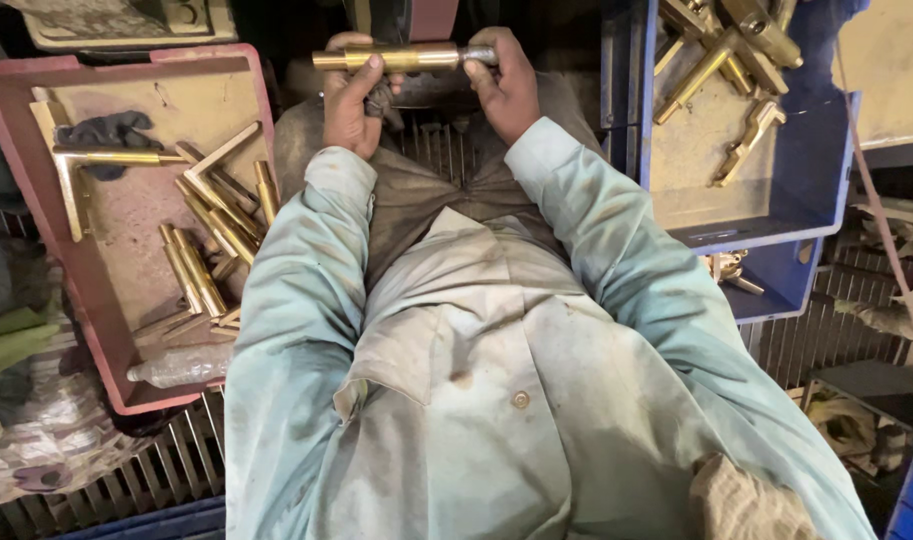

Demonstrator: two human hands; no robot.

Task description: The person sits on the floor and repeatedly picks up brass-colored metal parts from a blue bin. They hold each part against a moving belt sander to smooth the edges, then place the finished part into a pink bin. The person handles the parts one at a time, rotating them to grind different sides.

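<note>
A person in a pale, dusty work shirt [496, 380] fills the middle of the view, both sleeves reaching away toward the far edge.

On the left lies a big red tray [36, 230], dusty inside, holding a loose heap of brass rods [211, 225] and angled brass pieces, with a dark rag [111, 130] at its far end and a clear plastic bottle [181, 365] lying along its near rim. On the right stands a blue crate [816, 170] with more brass fittings [726, 50] piled in its far corner; most of its floor is bare. A second blue crate [776, 280] sits just below it with a fitting or two inside. A metal grate [176, 460] shows under everything.

At the far middle, a brass tube [401, 58] is held level between both hands. The left hand [351, 105] is clamped on its left half, thumb pressed on top. The right hand [506, 85] is closed on the silvery right end.

Judging from how things lie, the work looks partway along: many pieces wait in the red tray, a good number rest in the blue crate, and one piece is in hand, in neither box.
</note>
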